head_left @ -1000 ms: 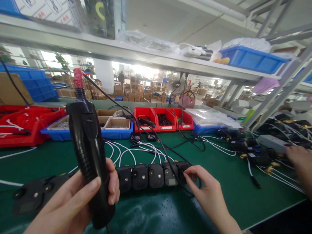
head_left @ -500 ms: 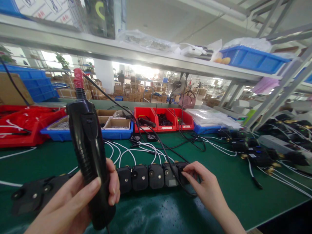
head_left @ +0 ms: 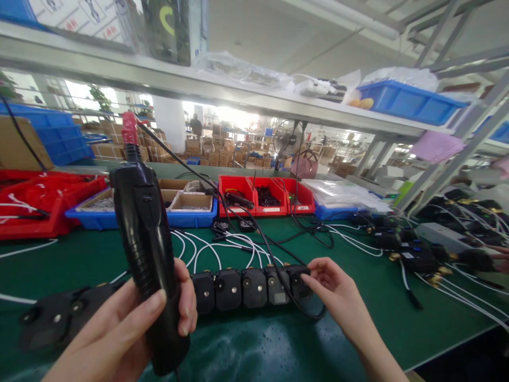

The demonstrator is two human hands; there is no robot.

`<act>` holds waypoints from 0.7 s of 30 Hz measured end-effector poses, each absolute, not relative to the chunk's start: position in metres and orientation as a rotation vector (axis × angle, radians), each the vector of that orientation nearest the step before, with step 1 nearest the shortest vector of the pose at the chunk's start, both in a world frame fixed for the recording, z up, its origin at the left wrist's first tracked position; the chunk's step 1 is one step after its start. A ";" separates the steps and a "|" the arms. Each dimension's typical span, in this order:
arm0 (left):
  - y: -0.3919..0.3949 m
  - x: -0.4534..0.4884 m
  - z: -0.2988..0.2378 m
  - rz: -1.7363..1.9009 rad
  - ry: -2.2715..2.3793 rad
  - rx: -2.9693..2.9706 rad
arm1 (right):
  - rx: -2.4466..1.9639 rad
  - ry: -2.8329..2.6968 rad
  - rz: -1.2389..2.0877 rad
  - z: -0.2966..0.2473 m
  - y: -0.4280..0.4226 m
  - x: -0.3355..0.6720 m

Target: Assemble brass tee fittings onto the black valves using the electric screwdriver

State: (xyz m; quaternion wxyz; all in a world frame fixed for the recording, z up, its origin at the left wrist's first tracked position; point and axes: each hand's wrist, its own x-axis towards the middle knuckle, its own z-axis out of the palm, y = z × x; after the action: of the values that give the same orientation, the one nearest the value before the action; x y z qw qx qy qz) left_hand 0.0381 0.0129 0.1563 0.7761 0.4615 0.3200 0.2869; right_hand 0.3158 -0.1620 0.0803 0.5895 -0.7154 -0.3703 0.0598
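Note:
My left hand (head_left: 119,334) is wrapped round a black electric screwdriver (head_left: 145,254), held upright with its red cable end at the top. A row of black plug housings (head_left: 242,288) with white cords lies across the green table in front of me. My right hand (head_left: 338,302) is at the right end of that row, fingertips pinched on the last black housing (head_left: 297,284). The screwdriver's black cable (head_left: 254,223) runs over the row beside that hand.
Red bins (head_left: 264,195) and a blue tray of cardboard boxes (head_left: 186,209) stand behind the row. Another flat black housing (head_left: 51,321) lies at the near left. More black plugs and white cords (head_left: 413,254) crowd the right side. Another person's fingers (head_left: 501,260) show at the right edge. A metal shelf (head_left: 199,87) runs overhead.
My right hand has drawn slightly up and right at the end of the row, fingers now pinching the last housing. The other person's hand has pulled back to the right edge.

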 end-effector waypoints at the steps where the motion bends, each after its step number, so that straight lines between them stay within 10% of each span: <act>1: 0.011 0.037 0.159 0.631 0.662 1.011 | -1.661 -0.842 0.108 0.081 -0.165 0.311; 21: -0.011 0.020 0.158 0.543 0.580 0.948 | -2.503 -2.040 0.553 0.095 -0.095 0.165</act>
State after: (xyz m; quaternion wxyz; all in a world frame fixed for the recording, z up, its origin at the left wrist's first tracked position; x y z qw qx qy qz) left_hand 0.0202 -0.0107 0.1576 0.8150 0.4442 0.2717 0.2543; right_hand 0.1647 -0.0948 0.0955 -0.0672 -0.7624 -0.6212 0.1683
